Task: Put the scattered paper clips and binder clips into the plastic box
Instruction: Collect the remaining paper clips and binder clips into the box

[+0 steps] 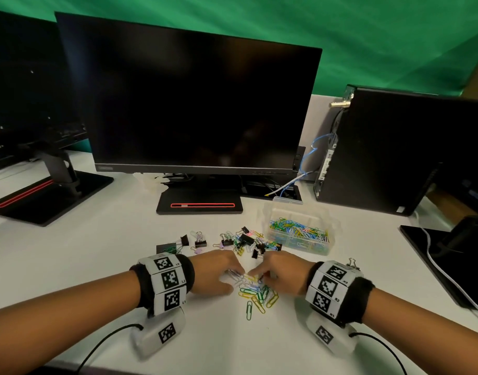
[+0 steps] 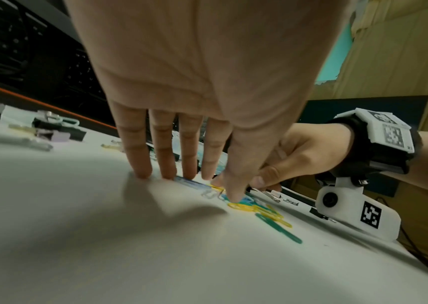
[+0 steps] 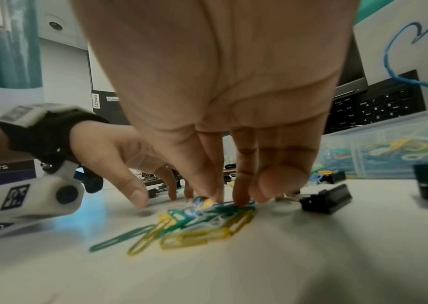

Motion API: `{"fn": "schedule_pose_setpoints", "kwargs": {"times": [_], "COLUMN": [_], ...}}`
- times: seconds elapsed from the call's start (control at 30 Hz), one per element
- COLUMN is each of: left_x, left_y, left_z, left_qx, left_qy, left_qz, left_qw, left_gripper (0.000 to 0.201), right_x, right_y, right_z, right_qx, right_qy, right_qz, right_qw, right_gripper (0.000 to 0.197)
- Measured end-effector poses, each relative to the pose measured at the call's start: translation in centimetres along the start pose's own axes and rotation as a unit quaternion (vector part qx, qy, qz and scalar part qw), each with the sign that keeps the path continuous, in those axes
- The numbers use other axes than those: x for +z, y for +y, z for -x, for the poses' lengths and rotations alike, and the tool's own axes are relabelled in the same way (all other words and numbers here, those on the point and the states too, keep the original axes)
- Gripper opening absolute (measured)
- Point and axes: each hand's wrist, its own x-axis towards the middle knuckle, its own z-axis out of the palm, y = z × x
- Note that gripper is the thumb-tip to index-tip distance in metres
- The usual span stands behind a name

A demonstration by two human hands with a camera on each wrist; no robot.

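White bench (image 1: 102, 255) carries a small heap of coloured paper clips (image 1: 256, 292) near the person, between the two hands. The left hand (image 1: 214, 272) lies palm-down at the left of the heap, its fingers (image 2: 163, 156) straight and slightly spread with the tips touching the bench and the nearest clips; the thumb reaches down onto the clips as well. The right hand (image 1: 282, 273) comes in from the right, its fingers (image 3: 243, 185) bunched close together and pointing down, tips pressing on a blue clip at the top of the heap; whether they actually pinch a clip cannot be told.

Farther away, a looser scatter of black binder clips (image 1: 246, 239) mixed with more paper clips lies in the middle of the bench, with a few more binder clips off to its left. One black binder clip (image 3: 327, 200) lies just right of the heap, beside the right fingertips. To the far right of the scatter stands the clear plastic box (image 1: 332, 226), open, already holding many coloured paper clips.

Behind these stand a dark monitor (image 1: 194, 104) on its stand, a second monitor (image 1: 29, 85) at the left and a black computer tower (image 1: 394, 158) at the right. Both wrists wear black bands with white marker blocks.
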Motion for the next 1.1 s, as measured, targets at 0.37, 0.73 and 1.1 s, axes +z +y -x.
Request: {"fn": "schedule_pose_setpoints", "kwargs": {"times": [0.37,0.73,1.1], "left_x": [0.8,1.5,1.0], "left_y": [1.8,4.0,3.8], "left_z": [0.4,-1.5,-2.2], "left_qx": [-0.110,-0.111,-0.107], "left_qy": [-0.037,0.020,0.008], "left_qz": [0.026,0.098,0.069], "left_qw": [0.993,0.989,0.992], "left_gripper": [0.091,0.047,0.031], "right_x": [-0.8,0.5,0.2], "right_y": [1.2,-0.3,-0.3], "right_z": [2.4,0.6,0.6], "right_qx": [0.028,0.037,0.032], "right_qy": [-0.018,0.019,0.028], "right_qz": [-0.016,-0.119,-0.127], "right_qw": [0.999,0.992,0.991], "right_gripper": [0.076,0.039,0.017]}}
